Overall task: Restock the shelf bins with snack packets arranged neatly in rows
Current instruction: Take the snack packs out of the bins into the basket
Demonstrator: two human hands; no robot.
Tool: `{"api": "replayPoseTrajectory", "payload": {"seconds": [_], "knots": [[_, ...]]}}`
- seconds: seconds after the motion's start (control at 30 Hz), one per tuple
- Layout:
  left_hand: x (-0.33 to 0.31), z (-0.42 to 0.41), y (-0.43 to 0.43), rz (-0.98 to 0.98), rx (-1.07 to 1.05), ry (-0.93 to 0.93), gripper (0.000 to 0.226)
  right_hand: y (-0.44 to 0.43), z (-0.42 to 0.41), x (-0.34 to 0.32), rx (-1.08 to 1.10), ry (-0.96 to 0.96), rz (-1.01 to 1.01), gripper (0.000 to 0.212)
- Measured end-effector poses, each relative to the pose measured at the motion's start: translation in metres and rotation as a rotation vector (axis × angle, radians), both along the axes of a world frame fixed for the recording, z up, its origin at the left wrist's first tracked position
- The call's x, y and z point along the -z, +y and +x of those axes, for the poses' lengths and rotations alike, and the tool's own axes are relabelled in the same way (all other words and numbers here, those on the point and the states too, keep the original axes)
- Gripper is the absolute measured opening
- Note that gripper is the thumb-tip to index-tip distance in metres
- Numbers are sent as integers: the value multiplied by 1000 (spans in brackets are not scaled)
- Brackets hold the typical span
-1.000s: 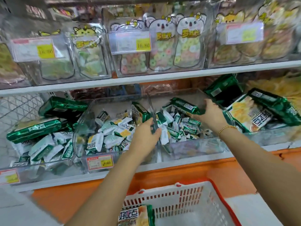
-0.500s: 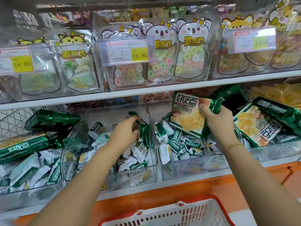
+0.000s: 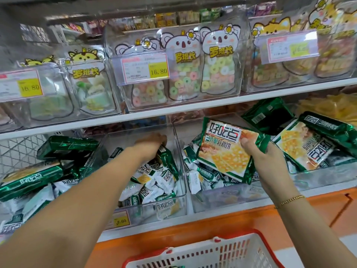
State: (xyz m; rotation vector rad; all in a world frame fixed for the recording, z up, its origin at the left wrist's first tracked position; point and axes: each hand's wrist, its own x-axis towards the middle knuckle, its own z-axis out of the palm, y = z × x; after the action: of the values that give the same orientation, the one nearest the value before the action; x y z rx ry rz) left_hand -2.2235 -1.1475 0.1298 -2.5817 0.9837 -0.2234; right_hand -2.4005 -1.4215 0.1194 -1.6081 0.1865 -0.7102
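Your right hand is clamped on the right edge of the big packet, thumb on its printed face, holding it tilted above the small packets heaped in the right bin; to place it well, I judge you should square it to the bin front and line it up with the other big packets lying further right, rather than drop it on the loose heap.

Your left hand reaches far into the middle bin, fingers bent over the top of a green packet that leans near the bin's right wall; whether they grip it I cannot tell.

That clear wall stands between your two hands, so lift over it, not across it; the shelf board hangs low over the far part of both bins, leaving little headroom there; the open room is on the near side; the basket sits near and below your forearms, so draw back above its rim.
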Motion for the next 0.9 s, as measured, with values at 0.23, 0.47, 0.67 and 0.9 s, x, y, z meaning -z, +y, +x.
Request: {"api": "replayPoseTrajectory", "payload": {"seconds": [0.23,0.47,0.67,0.9], "knots": [[-22,-43,13,-201,-47,-57,47,4,-32,-23,43,-135,-178,44],[-69,-125,33,-340,-33,-230,47,0,-75,-62,0,-178,-407,47],[-104,-209,61,-543,-166,-42,36,-5,-119,-97,-351,-116,-380,27],[-81,-247,73,-794,-304,738,75,33,-133,-77,-821,195,-411,62]]}}
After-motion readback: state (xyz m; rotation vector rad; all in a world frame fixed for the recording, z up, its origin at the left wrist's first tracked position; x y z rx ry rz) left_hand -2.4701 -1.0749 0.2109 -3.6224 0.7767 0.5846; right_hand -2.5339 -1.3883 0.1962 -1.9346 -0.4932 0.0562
